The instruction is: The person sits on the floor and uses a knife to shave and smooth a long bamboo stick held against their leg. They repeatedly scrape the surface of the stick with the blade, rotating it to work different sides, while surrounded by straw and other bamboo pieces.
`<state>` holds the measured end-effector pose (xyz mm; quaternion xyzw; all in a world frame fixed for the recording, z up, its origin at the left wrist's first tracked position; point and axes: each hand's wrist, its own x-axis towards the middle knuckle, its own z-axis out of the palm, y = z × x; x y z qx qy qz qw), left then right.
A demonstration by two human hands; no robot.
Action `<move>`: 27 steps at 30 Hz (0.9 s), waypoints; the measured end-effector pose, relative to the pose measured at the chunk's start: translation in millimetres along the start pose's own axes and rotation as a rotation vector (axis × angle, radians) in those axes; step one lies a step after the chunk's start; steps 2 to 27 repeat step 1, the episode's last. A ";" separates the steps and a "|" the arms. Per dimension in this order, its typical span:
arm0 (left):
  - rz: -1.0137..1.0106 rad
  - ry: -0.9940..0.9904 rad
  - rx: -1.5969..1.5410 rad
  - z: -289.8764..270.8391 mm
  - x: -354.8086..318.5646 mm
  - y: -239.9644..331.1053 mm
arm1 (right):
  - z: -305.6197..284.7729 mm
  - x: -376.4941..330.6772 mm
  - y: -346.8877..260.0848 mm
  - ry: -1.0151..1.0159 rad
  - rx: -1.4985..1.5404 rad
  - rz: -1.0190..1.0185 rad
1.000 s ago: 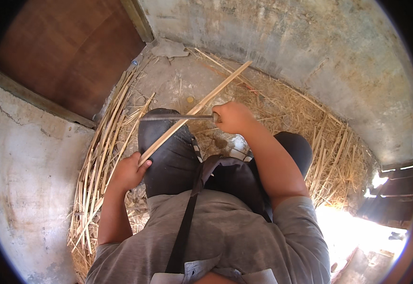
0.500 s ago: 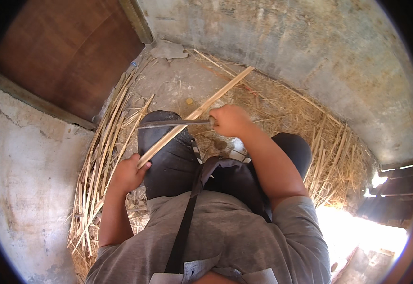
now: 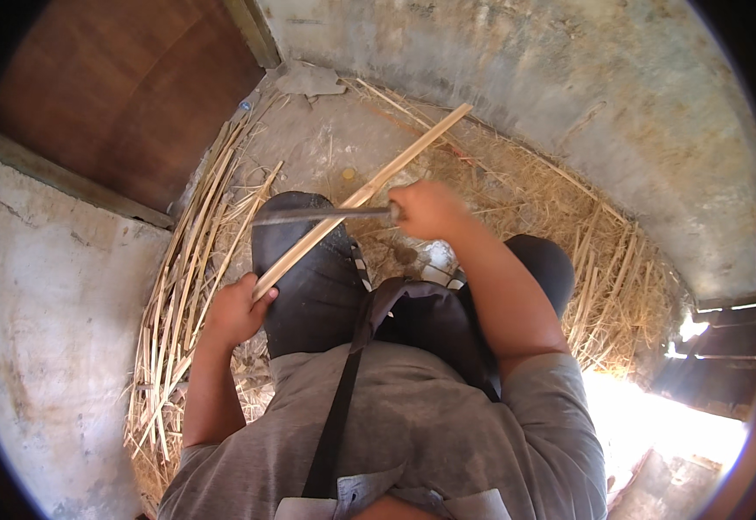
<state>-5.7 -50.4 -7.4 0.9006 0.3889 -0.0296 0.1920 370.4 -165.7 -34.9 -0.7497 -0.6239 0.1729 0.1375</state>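
My left hand (image 3: 237, 310) grips the near end of a long pale bamboo strip (image 3: 369, 192) that slants up and to the right over my left knee (image 3: 304, 260). My right hand (image 3: 430, 211) is closed on the handle of a long grey knife (image 3: 317, 214). Its blade lies flat, pointing left, and crosses the strip near the strip's middle. Both hands are over my dark trousers, and I am seated on the ground.
Split bamboo strips (image 3: 183, 295) lie in a loose bundle along the left wall. Dry shavings (image 3: 603, 286) cover the ground to the right. A brown wooden door (image 3: 109, 104) stands at the upper left, and a concrete wall (image 3: 569, 104) curves behind.
My right hand and the knife have shifted slightly up and right along the strip. My left hand keeps its hold on the strip's near end.
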 end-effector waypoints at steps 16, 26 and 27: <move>0.012 0.002 0.003 3.0 0.3 -4.0 | 4.5 4.1 14.4 -0.003 -0.001 -0.024; 0.012 0.002 0.003 3.0 0.3 -4.0 | 4.5 4.1 14.4 -0.003 -0.001 -0.024; 0.012 0.002 0.003 3.0 0.3 -4.0 | 4.5 4.1 14.4 -0.003 -0.001 -0.024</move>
